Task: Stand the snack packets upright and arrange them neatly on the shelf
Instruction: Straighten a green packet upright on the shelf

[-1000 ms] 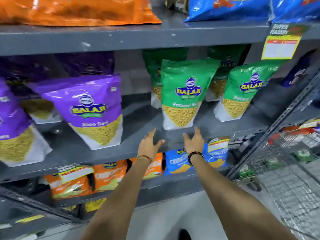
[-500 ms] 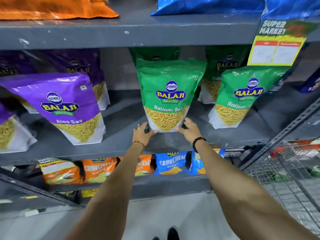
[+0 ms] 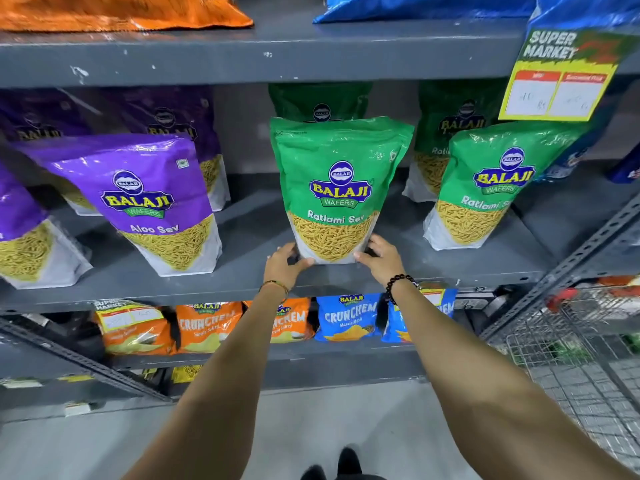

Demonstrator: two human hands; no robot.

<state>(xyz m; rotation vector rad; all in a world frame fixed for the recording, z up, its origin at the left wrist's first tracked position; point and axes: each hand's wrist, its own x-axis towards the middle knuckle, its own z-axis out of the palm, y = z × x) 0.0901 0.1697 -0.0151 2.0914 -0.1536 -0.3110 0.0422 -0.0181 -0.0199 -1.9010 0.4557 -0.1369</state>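
Note:
A green Ratlami Sev packet (image 3: pixel 337 157) stands upright near the front of the grey middle shelf (image 3: pixel 249 271). My left hand (image 3: pixel 282 266) grips its lower left corner and my right hand (image 3: pixel 379 259) grips its lower right corner. Another green packet (image 3: pixel 320 100) stands right behind it, mostly hidden. To the right, a second green Ratlami Sev packet (image 3: pixel 491 188) leans right, with one more green packet (image 3: pixel 450 123) behind. To the left, a purple Aloo Sev packet (image 3: pixel 152 199) leans left, and further purple packets (image 3: pixel 173 119) stand behind it.
Orange (image 3: pixel 204 325) and blue Crunchem packets (image 3: pixel 348 317) fill the shelf below. A price tag (image 3: pixel 561 74) hangs from the upper shelf edge at right. A wire trolley (image 3: pixel 588 327) stands at the right. Slanted metal braces (image 3: pixel 568 268) flank the shelf.
Both hands went from hovering open below the shelf edge to gripping the bottom corners of the middle green packet, which now stands straighter. The view moved closer.

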